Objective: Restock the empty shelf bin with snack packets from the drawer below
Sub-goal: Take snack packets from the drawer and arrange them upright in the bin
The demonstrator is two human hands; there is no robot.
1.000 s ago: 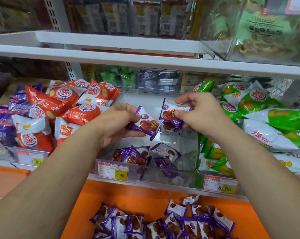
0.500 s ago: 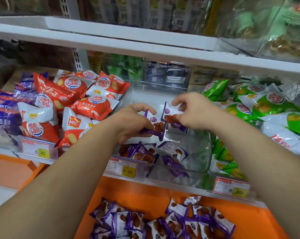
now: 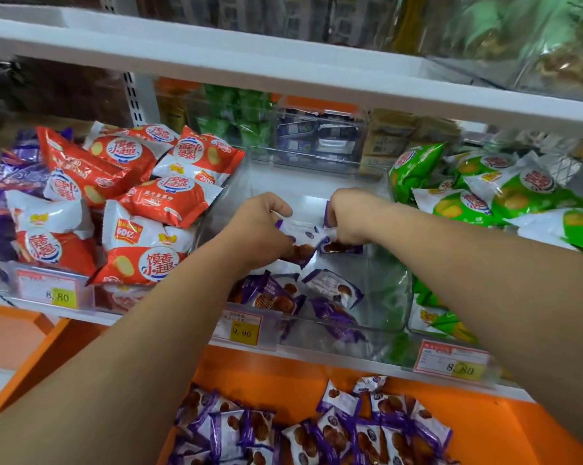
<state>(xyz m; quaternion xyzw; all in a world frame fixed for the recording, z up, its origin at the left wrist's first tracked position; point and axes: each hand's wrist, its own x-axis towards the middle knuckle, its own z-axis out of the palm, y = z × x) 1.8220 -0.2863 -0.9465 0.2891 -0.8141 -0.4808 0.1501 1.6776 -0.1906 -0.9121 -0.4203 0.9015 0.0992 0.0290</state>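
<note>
The two hands have come closer together and dropped lower into the bin than a second ago, and their two packets now touch. The left hand (image 3: 259, 229) reaches in from seven o'clock, back up, with its fingers curled round a purple snack packet (image 3: 302, 252). The right hand (image 3: 350, 218) reaches in from four o'clock, knuckles up, and pinches a second purple packet (image 3: 339, 247) by its top edge. Both arms are bare and stretched out long over the drawer.

The hands hang over the clear bin (image 3: 389, 297) in the middle of the shelf. A few loose purple packets (image 3: 332, 288) lie flat at its six o'clock end, just behind the 9.90 price tag (image 3: 241, 328). At nine o'clock of the bin is a heap of red packets (image 3: 169, 199), piled high. At three o'clock is a heap of green packets (image 3: 484, 199). At twelve o'clock, further back, stand small clear boxes (image 3: 317, 142) with dark blue packs, too blurry to read. At six o'clock, below the shelf, the orange drawer (image 3: 276, 374) is open, and many more drawer packets (image 3: 350, 431), purple like the others, lie jumbled in it.
</note>
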